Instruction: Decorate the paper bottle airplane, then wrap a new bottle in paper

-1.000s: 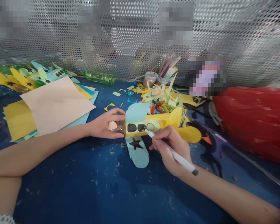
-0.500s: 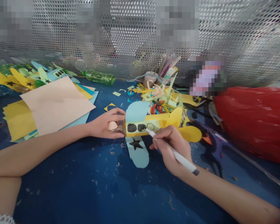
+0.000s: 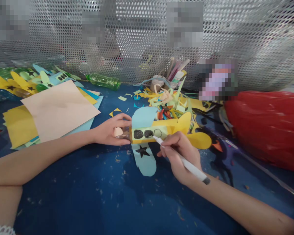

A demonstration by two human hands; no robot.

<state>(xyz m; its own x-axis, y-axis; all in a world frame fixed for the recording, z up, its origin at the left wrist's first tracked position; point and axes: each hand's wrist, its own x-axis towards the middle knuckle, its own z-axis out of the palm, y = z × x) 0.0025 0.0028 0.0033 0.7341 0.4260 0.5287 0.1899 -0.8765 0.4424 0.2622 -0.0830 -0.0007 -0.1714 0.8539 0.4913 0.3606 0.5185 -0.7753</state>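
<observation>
A paper aeroplane model (image 3: pixel 159 129) lies on the blue table (image 3: pixel 88 195), with a yellow body, light blue wings and a black star on the near wing. Two black-filled windows and one outlined window show on its side. My left hand (image 3: pixel 111 130) is closed round the model's nose end and steadies it. My right hand (image 3: pixel 180 153) grips a white marker pen (image 3: pixel 183 161), whose tip touches the body just below the outlined window.
Sheets of coloured paper (image 3: pixel 56 109) lie stacked at the left, with more paper planes (image 3: pixel 26 81) behind them. A green plastic bottle (image 3: pixel 104 81) lies by the perforated metal wall. A pile of paper scraps (image 3: pixel 166 98) and a red bag (image 3: pixel 267 124) are at the right.
The pen tip has shifted slightly around the third window's outline. Both hands and the model stay nearly where they were.
</observation>
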